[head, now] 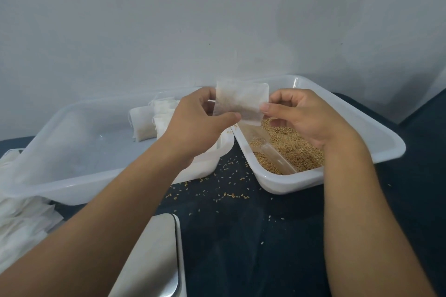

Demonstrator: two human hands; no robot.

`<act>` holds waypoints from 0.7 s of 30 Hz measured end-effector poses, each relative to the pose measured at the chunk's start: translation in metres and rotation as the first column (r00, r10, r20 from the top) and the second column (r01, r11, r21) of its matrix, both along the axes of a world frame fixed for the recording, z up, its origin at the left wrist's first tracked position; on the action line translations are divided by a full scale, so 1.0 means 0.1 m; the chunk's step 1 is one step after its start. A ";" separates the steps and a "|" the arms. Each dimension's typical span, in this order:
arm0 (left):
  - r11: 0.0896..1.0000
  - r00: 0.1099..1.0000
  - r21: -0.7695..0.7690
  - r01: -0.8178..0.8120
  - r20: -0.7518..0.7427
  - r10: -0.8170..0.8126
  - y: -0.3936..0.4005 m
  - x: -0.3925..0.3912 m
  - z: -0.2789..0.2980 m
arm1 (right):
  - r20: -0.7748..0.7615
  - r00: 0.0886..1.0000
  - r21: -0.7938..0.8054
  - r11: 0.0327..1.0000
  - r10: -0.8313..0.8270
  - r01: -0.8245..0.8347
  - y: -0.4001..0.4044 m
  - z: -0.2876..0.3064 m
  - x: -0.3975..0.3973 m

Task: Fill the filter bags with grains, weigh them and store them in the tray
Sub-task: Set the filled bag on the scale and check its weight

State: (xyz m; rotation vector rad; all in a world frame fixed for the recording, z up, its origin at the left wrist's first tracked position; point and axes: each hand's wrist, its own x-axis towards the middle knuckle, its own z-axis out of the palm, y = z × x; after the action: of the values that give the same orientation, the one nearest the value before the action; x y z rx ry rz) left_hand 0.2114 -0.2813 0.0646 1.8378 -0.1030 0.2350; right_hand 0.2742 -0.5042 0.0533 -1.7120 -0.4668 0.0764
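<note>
A thin white filter bag [241, 101] hangs in the air between two tubs. My left hand [200, 120] pinches its left edge and my right hand [299, 116] pinches its lower right corner. Under the bag, the right tub [376, 132] holds golden grains [294, 144] and a clear plastic scoop [272, 154]. The left storage tray [48, 152] contains several filled white bags [149, 123] at its far end. A steel-topped scale [156, 255] sits near the front, partly behind my left forearm.
A pile of empty filter bags [21, 224] lies at the left edge beside the tray. Spilled grains [224, 190] dot the dark tabletop between the tubs. A pale wall stands behind everything.
</note>
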 end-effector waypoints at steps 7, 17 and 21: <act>1.000 1.000 -0.004 0.002 0.002 -0.002 0.00 0.00 0.00 | 0.006 1.000 -0.006 1.000 0.011 -0.011 -0.01 -0.02 0.01; 1.000 1.000 0.004 0.005 0.009 -0.005 -0.01 0.00 0.01 | -0.005 1.000 -0.045 0.999 -0.009 0.008 -0.01 -0.05 0.02; 1.000 1.000 -0.010 0.003 -0.005 -0.004 -0.01 0.00 -0.01 | -0.010 1.000 -0.047 0.999 -0.017 0.017 -0.01 -0.05 0.02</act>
State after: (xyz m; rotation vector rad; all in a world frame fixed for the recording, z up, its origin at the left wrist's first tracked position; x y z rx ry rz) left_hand 0.2119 -0.2824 0.0634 1.8282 -0.1016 0.2283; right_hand 0.2762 -0.5055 0.0479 -1.7601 -0.4459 0.0846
